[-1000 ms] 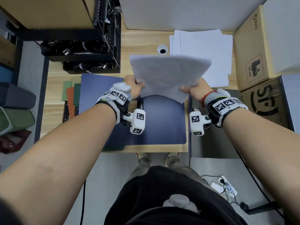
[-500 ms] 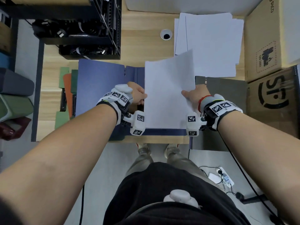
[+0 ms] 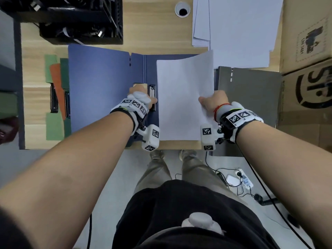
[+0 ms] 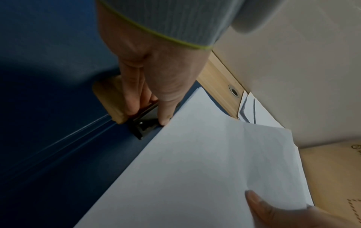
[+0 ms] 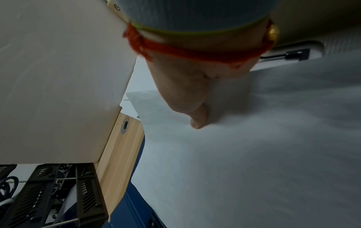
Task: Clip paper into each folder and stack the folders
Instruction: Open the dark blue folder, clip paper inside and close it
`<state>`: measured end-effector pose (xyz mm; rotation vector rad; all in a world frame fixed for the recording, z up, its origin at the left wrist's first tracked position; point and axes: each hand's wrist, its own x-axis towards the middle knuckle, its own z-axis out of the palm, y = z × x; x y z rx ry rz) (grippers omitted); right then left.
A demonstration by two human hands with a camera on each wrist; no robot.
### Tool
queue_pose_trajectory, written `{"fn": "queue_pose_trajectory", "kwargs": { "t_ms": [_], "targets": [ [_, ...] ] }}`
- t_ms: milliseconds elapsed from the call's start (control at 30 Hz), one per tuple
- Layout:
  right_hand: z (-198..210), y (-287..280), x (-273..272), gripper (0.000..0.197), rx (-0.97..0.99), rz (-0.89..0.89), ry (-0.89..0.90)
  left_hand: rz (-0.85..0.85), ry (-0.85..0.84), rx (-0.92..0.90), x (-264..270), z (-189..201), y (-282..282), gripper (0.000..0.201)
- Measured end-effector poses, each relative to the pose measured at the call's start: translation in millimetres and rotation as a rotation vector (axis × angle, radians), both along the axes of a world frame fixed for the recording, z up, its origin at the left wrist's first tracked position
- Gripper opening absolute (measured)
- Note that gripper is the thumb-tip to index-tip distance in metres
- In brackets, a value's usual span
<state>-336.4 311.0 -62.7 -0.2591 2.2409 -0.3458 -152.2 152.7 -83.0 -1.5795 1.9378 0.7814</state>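
An open blue folder lies flat on the wooden desk. Its black clip sits just right of the spine. My left hand pinches this clip, fingers on a tan piece beside it and thumb at the clip's paper-side edge. A white sheaf of paper covers the folder's right half, its left edge against the clip. My right hand grips the paper's right edge, thumb on top, and that edge is lifted a little.
A closed grey folder lies to the right and a loose paper stack behind it. Green and orange folders sit at the left, a black crate at the back left, and cardboard boxes at the right.
The paper, held up in both hands, has come down onto the folder's right half. My left hand let go of it and moved onto the clip.
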Motion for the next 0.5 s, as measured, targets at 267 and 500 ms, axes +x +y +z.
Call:
{"fn": "queue_pose_trajectory", "kwargs": {
  "t_ms": [267, 500],
  "targets": [
    [-5.8, -3.3, -0.1, 0.028, 0.107, 0.079, -0.013, -0.045, 0.007, -0.024, -11.1, -1.8, -7.5, 0.044],
    [-4.0, -1.7, -3.5, 0.035, 0.091, -0.012, -0.109, 0.06, 0.047, 0.138, -3.2, 1.9, -13.5, 0.037]
  ]
}}
